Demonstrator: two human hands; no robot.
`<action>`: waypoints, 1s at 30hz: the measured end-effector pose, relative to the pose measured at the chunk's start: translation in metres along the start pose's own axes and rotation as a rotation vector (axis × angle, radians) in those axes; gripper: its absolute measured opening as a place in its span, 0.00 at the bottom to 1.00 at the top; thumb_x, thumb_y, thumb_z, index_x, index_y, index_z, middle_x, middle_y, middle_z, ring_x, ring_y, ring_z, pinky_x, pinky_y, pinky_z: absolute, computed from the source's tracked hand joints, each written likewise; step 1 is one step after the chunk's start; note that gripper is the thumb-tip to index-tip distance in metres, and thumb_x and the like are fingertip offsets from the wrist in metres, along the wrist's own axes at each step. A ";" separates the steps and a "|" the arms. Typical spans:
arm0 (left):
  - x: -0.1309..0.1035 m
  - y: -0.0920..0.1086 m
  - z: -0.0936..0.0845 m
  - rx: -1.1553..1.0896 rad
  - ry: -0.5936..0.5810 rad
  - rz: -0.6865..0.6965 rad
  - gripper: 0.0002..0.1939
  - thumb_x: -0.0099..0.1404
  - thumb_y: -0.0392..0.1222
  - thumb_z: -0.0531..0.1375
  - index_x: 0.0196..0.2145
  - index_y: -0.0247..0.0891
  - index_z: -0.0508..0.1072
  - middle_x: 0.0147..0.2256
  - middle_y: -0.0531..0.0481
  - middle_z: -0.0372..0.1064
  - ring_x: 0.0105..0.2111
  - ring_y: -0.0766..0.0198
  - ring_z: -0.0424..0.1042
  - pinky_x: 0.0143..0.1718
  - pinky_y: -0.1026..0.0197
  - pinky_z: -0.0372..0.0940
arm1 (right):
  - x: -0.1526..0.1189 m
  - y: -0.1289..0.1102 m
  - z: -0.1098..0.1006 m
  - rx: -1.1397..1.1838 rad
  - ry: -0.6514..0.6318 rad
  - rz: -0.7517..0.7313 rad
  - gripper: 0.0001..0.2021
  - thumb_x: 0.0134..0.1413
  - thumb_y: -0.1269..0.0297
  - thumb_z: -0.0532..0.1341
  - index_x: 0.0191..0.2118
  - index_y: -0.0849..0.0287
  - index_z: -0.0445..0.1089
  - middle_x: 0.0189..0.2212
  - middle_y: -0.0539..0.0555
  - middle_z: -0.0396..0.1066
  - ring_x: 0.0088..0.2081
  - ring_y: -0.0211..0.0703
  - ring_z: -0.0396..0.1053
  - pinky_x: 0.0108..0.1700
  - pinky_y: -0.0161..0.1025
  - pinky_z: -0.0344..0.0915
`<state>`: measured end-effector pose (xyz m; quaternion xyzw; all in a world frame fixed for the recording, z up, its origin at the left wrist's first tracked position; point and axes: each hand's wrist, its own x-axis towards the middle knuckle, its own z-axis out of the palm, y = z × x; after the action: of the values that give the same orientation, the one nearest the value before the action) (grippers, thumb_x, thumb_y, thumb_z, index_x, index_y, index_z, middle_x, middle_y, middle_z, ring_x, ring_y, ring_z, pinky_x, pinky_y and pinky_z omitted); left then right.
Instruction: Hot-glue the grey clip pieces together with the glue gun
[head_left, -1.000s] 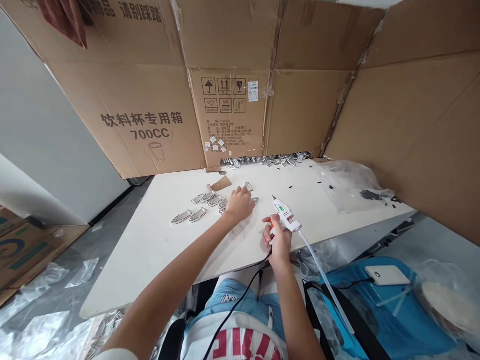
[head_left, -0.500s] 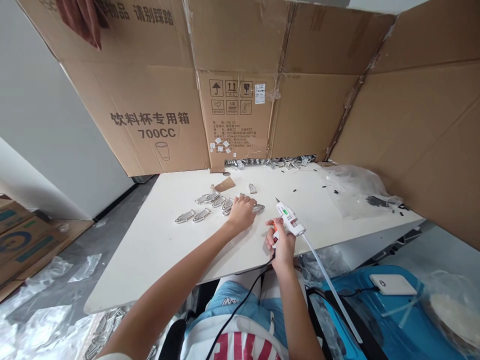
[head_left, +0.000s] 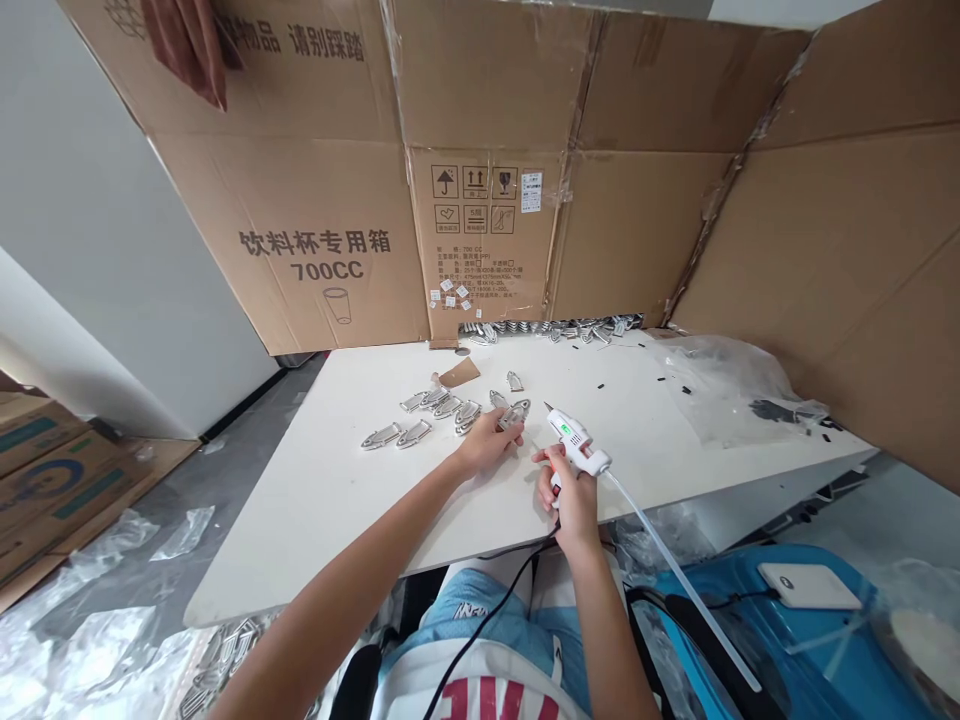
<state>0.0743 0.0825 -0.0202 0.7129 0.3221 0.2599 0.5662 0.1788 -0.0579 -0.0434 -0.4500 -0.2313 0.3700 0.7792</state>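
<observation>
My left hand (head_left: 489, 440) is closed around a small silver metal frame (head_left: 515, 412), pointed at one end like a carabiner, just above the table. In my right hand (head_left: 571, 495) is a white hot glue gun (head_left: 571, 435) with an orange trigger; its nozzle points up and left toward the held frame, a short gap apart. A long translucent glue stick (head_left: 660, 545) sticks out of its back end. Left of my left hand lie several similar metal frames (head_left: 448, 405), some overlapping. One more frame (head_left: 514, 381) rests farther back.
The white table (head_left: 315, 500) is backed by tall cardboard walls (head_left: 480, 90). A brown cardboard scrap (head_left: 459, 373) lies behind the frames. At right sits a clear plastic bag (head_left: 720, 385) with small black pieces. A black cord (head_left: 487, 605) crosses my lap. A blue chair (head_left: 810, 610) stands at right.
My left hand has turned and drawn slightly back, now showing a metal frame in its fingers. The view has shifted a little; the glue gun stays in my right hand.
</observation>
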 end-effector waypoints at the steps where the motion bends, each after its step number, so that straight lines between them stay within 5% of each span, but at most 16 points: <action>1: 0.000 0.001 0.000 -0.051 -0.008 -0.012 0.22 0.66 0.62 0.66 0.37 0.40 0.69 0.33 0.51 0.75 0.26 0.66 0.64 0.29 0.61 0.59 | 0.000 0.000 0.000 -0.006 -0.002 0.000 0.22 0.52 0.45 0.75 0.35 0.56 0.68 0.32 0.49 0.77 0.14 0.25 0.52 0.14 0.30 0.50; 6: 0.000 0.003 0.000 -0.198 0.032 -0.078 0.25 0.67 0.65 0.64 0.40 0.39 0.71 0.29 0.54 0.67 0.23 0.69 0.56 0.25 0.62 0.50 | 0.002 0.002 -0.001 -0.014 -0.030 0.013 0.24 0.50 0.44 0.76 0.37 0.55 0.67 0.32 0.49 0.77 0.14 0.25 0.52 0.14 0.30 0.51; 14: -0.002 0.006 0.005 -0.205 0.053 -0.047 0.24 0.71 0.64 0.59 0.43 0.37 0.74 0.31 0.52 0.68 0.23 0.69 0.55 0.25 0.62 0.49 | 0.001 0.001 -0.002 -0.050 -0.066 0.028 0.24 0.53 0.43 0.76 0.37 0.56 0.68 0.31 0.49 0.77 0.13 0.25 0.52 0.13 0.29 0.48; 30: -0.001 0.004 0.007 -0.209 0.076 -0.074 0.22 0.72 0.61 0.59 0.32 0.39 0.69 0.28 0.52 0.67 0.21 0.69 0.55 0.26 0.62 0.52 | 0.003 0.005 -0.004 -0.057 -0.095 0.033 0.23 0.54 0.43 0.75 0.38 0.55 0.68 0.33 0.50 0.78 0.14 0.25 0.52 0.13 0.28 0.50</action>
<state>0.0793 0.0767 -0.0180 0.6273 0.3406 0.2976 0.6340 0.1819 -0.0559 -0.0494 -0.4579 -0.2710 0.3971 0.7478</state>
